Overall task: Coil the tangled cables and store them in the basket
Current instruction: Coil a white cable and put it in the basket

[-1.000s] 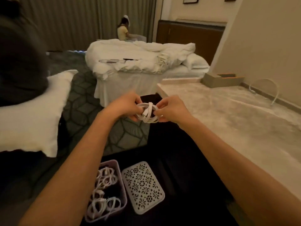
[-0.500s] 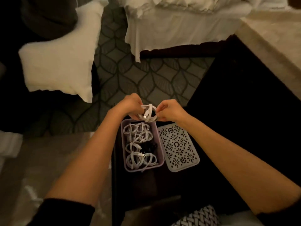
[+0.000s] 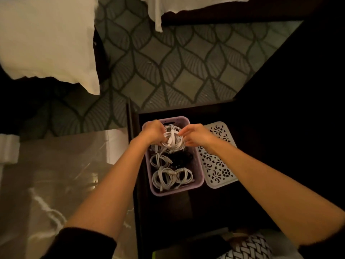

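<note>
A lilac plastic basket (image 3: 197, 181) stands on a dark surface and holds several coiled white cables (image 3: 164, 177) and a black one (image 3: 182, 158). Over its far end I hold a coiled white cable (image 3: 172, 140) between both hands. My left hand (image 3: 153, 133) grips the coil's left side with curled fingers. My right hand (image 3: 194, 135) touches the coil's right side with its fingertips, the fingers loosely spread. The coil sits low, just on top of the cables in the basket.
A white perforated lid (image 3: 217, 165) lies right beside the basket on the dark table (image 3: 280, 128). A marbled surface (image 3: 56, 174) is at the left. Patterned carpet (image 3: 168, 62), a white pillow (image 3: 46, 40) and a bed's edge (image 3: 158, 14) lie beyond.
My head tipped down from the room to the basket. Both hands lowered the coiled cable from in front of me into the basket's far end, and my right fingers have loosened.
</note>
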The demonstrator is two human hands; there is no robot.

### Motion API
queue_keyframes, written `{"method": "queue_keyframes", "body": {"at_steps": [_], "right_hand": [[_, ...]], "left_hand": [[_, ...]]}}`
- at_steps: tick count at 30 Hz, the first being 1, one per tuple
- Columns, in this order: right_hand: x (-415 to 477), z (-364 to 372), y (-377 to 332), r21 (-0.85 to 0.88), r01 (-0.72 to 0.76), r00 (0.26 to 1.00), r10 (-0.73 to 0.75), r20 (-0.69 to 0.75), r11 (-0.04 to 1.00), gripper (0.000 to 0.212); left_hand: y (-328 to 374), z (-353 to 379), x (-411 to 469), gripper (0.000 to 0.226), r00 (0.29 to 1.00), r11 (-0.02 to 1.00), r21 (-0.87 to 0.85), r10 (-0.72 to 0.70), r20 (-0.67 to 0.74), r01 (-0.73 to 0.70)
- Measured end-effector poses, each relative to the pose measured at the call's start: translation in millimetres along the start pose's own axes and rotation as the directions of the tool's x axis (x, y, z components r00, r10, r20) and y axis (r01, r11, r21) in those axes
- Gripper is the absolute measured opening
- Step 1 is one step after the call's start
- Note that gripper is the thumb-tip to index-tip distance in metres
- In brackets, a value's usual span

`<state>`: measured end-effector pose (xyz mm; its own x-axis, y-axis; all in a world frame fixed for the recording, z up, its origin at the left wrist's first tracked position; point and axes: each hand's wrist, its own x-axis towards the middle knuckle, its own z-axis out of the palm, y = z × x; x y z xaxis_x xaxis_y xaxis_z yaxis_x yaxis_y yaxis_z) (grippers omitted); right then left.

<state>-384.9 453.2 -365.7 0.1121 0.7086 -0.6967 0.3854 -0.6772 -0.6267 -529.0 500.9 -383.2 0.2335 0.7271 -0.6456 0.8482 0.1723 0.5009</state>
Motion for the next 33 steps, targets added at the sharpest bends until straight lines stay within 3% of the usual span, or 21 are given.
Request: {"method": "queue_keyframes", "body": {"at_steps": [6,12,17,23,30,33], "right_hand": [[20.3,16.3,16.5,0.015,-0.029,1.000,0.029,-0.004,0.999,0.029],[29.2,14.8,27.4,0.038,-0.050,0.996,0.052,-0.072,0.998,0.027],[26.8,14.6,28.5,0.087,-0.071,0.997,0.072,-0.008,0.994,0.042],[17.6,7.6,28.1,0.188,-0.071,0.997,0.064,0.045,0.980,0.045],[19.0,6.6,31.9,0.269,-0.050,0.998,0.060,-0.027,0.962,0.039],[20.6,5.7,32.6,0.212,-0.069,0.996,0.080,-0.044,0.975,0.035]], "left_hand": [[-13.2,18.2,18.1,0.016,0.997,0.998,-0.046,-0.027,0.069,0.030],[-8.8,26.0,26.7,0.008,1.000,1.000,-0.008,-0.029,0.009,0.029],[-8.2,25.3,29.6,0.019,0.999,0.998,0.042,-0.047,0.011,0.047],[-7.4,27.3,31.9,0.030,0.997,0.996,0.064,-0.063,0.043,0.060],[-10.3,29.2,33.5,0.017,0.992,0.994,-0.050,-0.095,0.078,0.099],[-8.2,30.6,30.8,0.009,0.993,0.992,-0.091,-0.074,0.088,0.082]]}}
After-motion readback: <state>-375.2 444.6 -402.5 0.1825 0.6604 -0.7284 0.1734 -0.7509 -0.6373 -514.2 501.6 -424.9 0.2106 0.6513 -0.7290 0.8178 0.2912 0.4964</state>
